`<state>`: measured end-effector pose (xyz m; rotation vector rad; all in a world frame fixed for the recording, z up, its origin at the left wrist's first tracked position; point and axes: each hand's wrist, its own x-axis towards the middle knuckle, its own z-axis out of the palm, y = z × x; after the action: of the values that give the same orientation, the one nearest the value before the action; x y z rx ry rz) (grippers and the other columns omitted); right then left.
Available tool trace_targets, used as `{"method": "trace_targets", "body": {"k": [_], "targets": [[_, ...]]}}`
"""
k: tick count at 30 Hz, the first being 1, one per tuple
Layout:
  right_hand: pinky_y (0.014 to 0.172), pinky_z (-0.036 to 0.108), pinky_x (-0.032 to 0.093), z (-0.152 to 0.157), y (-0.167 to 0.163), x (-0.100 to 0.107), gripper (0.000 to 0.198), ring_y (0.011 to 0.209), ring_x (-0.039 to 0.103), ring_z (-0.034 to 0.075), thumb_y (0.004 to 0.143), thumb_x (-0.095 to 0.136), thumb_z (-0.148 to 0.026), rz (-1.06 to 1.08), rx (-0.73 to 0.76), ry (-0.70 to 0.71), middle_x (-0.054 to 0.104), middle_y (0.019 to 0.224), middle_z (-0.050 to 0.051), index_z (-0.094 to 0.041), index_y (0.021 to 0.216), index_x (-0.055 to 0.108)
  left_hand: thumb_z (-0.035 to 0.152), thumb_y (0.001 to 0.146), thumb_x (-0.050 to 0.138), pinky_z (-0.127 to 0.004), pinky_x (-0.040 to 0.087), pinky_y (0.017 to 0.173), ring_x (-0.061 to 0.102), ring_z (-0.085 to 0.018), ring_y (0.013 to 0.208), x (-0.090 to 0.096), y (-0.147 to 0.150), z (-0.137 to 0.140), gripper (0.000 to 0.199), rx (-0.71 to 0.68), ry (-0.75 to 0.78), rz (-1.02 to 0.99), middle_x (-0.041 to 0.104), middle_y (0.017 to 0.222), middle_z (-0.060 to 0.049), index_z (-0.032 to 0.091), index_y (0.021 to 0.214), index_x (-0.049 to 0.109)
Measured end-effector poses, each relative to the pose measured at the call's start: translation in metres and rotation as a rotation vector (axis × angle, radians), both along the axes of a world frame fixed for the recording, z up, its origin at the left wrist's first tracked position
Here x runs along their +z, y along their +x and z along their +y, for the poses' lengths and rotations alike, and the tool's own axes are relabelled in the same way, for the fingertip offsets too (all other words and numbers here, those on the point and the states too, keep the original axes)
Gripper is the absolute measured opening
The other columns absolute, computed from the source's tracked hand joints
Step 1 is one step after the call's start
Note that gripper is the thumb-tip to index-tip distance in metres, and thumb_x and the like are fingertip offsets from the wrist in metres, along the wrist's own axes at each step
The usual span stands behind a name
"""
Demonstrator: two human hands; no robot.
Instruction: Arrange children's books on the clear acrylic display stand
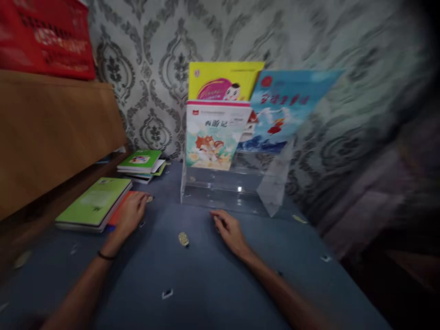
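Observation:
My left hand (pixel 132 213), with a dark band at the wrist, lies at the right edge of an orange book (pixel 120 207). Its fingers are curled over that edge, and the fingertips are partly hidden. Beside the orange book is a thick green book (pixel 96 200). My right hand (pixel 229 230) rests loosely bent on the table, in front of a clear acrylic book rack (pixel 223 198); nothing shows in its fingers. In the rack stand a white picture book (pixel 215 137), a yellow book (pixel 223 75) behind it and a blue book (pixel 280 110) to the right, leaning outward.
A small pile of books (pixel 140 160) with a green cover on top lies against the wall at back left. A wooden box (pixel 55 133) bearing a red bag (pixel 51 41) borders the left side. The blue-grey table (pixel 206 284) has printed marks; its right edge slopes away.

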<state>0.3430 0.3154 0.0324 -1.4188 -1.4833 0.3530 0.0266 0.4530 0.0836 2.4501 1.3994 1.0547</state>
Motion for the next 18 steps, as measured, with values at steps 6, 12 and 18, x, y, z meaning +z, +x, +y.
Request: {"method": "trace_targets", "body": {"k": [6,12,18], "targets": [[0.085,0.044,0.058,0.006,0.0,-0.002,0.033,0.089,0.072,0.026,0.092,0.051,-0.041,-0.053,0.072,-0.018,0.078,0.1,0.008,-0.025,0.103,0.077,0.025,0.102,0.035,-0.047,0.045,0.102,0.061,-0.031,0.111,0.0,-0.028,-0.04,0.036,0.196,0.166,0.471,0.072,0.11,-0.015,0.019,0.107,0.07],[0.086,0.049,0.058,0.006,0.0,-0.003,0.035,0.09,0.073,0.029,0.092,0.049,-0.044,-0.115,0.073,-0.014,0.079,0.099,0.009,-0.025,0.102,0.078,0.03,0.105,0.03,-0.06,0.033,0.112,0.05,-0.039,0.133,0.012,-0.06,-0.05,0.045,0.553,0.102,0.477,0.062,0.136,-0.022,0.011,0.129,0.062],[0.084,0.046,0.058,0.007,-0.001,-0.004,0.033,0.088,0.073,0.028,0.093,0.049,-0.042,-0.134,0.105,-0.023,0.079,0.098,0.008,-0.026,0.102,0.077,0.039,0.104,0.034,-0.05,0.042,0.108,0.055,-0.034,0.131,0.015,-0.101,-0.049,0.045,0.61,-0.089,0.456,0.062,0.137,-0.019,0.015,0.132,0.06]]}}
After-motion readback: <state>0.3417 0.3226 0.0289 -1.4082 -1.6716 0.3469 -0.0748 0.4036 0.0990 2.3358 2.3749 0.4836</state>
